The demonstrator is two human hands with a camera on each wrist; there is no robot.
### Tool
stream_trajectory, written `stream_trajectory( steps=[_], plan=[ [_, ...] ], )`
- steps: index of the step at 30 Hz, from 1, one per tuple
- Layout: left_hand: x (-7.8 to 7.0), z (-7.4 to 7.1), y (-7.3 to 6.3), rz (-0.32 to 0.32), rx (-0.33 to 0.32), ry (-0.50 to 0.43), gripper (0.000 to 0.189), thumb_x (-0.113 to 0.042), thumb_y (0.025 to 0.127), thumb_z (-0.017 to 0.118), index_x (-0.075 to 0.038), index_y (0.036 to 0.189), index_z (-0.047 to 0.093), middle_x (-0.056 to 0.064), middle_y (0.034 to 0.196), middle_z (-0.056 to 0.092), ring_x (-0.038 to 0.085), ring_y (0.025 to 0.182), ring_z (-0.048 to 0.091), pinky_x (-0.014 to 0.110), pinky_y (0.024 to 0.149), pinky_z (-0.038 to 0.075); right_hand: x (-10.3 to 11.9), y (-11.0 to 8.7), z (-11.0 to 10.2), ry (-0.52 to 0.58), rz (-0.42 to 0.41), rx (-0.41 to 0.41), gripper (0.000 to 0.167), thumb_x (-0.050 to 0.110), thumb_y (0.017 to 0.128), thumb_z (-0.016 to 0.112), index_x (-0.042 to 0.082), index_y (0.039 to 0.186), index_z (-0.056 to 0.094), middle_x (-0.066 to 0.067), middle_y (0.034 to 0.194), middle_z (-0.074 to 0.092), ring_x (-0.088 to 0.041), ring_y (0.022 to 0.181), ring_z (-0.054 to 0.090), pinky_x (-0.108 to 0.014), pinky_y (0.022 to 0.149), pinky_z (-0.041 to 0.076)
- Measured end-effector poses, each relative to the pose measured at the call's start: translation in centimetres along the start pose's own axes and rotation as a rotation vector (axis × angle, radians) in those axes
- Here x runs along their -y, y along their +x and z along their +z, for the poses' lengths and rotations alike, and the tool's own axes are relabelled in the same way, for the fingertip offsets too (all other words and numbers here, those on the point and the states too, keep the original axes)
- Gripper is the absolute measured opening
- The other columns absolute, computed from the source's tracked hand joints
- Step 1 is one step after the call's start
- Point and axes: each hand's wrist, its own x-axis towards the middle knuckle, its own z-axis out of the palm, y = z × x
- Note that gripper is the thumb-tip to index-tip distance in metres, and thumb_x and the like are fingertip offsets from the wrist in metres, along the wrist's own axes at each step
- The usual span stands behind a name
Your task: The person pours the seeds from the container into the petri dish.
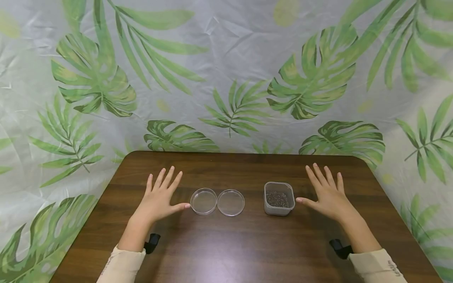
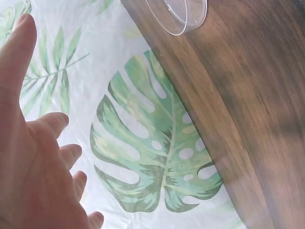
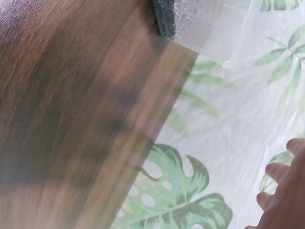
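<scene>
My left hand [image 1: 158, 199] is spread with straight fingers at the left, its thumb tip near a clear round dish [image 1: 203, 201]. A second clear round dish [image 1: 231, 203] lies right beside the first; both look shallow, like petri dish halves. On the right, my right hand [image 1: 327, 196] is also spread and holds nothing. Its thumb points at a clear square plastic container [image 1: 279, 210] with dark, grainy soil-like material [image 1: 277, 199] inside. In the left wrist view a dish rim [image 2: 185, 29] shows at the top; the container [image 3: 209, 28] appears at the top of the right wrist view.
Everything stands on a dark brown wooden table [image 1: 226, 251] with rounded far corners. Behind it hangs a pale cloth [image 1: 233, 51] printed with green leaves. A black strap piece [image 1: 152, 243] sits at the left wrist, another black strap piece [image 1: 341, 249] at the right.
</scene>
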Motion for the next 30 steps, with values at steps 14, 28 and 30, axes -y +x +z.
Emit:
stream_trajectory(
  steps=[14, 28, 30],
  plan=[
    [0.2, 1.5, 0.2, 0.087, -0.114, -0.054, 0.104, -0.068, 0.07, 0.057, -0.018, 0.146, 0.007, 0.01, 0.149, 0.008, 0.03, 0.134, 0.001, 0.052, 0.105, 0.002, 0.1, 0.7, 1.4, 0.141, -0.057, -0.066, 0.103, 0.055, 0.076, 0.063, 0.015, 0.146, -0.001, -0.017, 0.148, 0.007, -0.04, 0.132, 0.002, -0.057, 0.1, -0.011],
    [-0.4, 4.8, -0.2, 0.049, -0.236, -0.268, 0.111, -0.061, 0.065, 0.068, -0.017, 0.146, 0.008, 0.012, 0.146, 0.019, 0.03, 0.131, 0.018, 0.05, 0.103, 0.021, 0.4, 0.6, 4.0, 0.459, -0.028, -0.027, 0.113, 0.043, 0.065, 0.078, 0.023, 0.146, 0.0, -0.018, 0.146, 0.013, -0.043, 0.129, 0.013, -0.058, 0.102, 0.004],
    [-0.5, 5.5, -0.3, 0.033, -0.241, -0.31, 0.112, -0.061, 0.064, 0.069, -0.019, 0.146, 0.006, 0.011, 0.146, 0.019, 0.031, 0.131, 0.02, 0.051, 0.102, 0.024, 0.4, 0.5, 4.4, 0.53, -0.016, -0.016, 0.113, 0.039, 0.066, 0.079, 0.026, 0.145, 0.0, -0.017, 0.147, 0.011, -0.042, 0.129, 0.013, -0.062, 0.1, 0.01]
  ],
)
